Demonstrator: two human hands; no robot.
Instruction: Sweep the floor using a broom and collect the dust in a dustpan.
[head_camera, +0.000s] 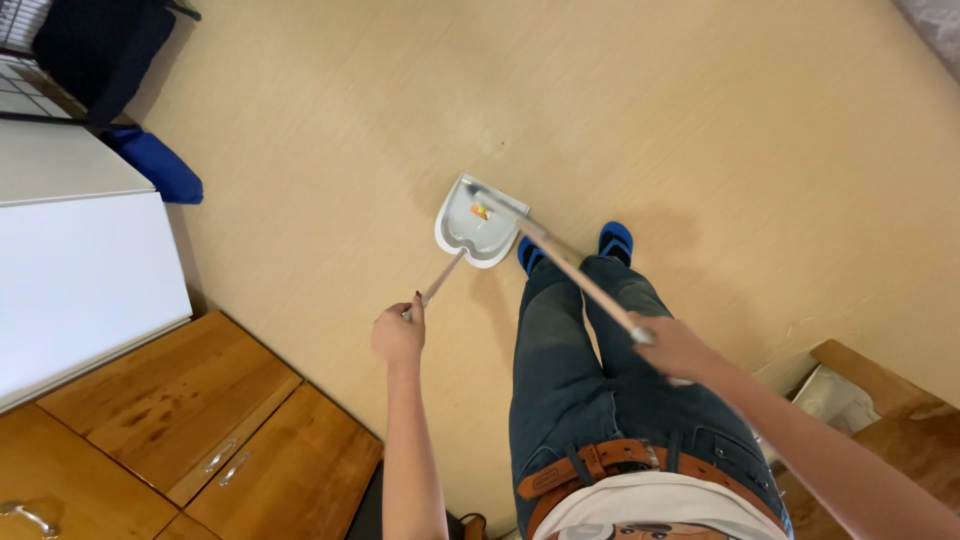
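Note:
My left hand (398, 335) grips the thin wooden handle of a white dustpan (472, 222) that rests on the beige floor just in front of my feet. A small orange scrap (479, 211) lies inside the pan. My right hand (672, 347) is closed around a long wooden broom stick (580, 280) that slants down to the pan's far edge, where the narrow broom head (497, 197) meets the rim. Below me are my blue jeans, a brown belt and blue slippers (616, 241).
A white appliance (80, 260) and wooden cabinets with metal handles (190, 410) stand to the left. A blue cushion (155, 165) and a dark bag (95, 50) lie at the upper left. Wooden furniture (880, 385) sits at the right.

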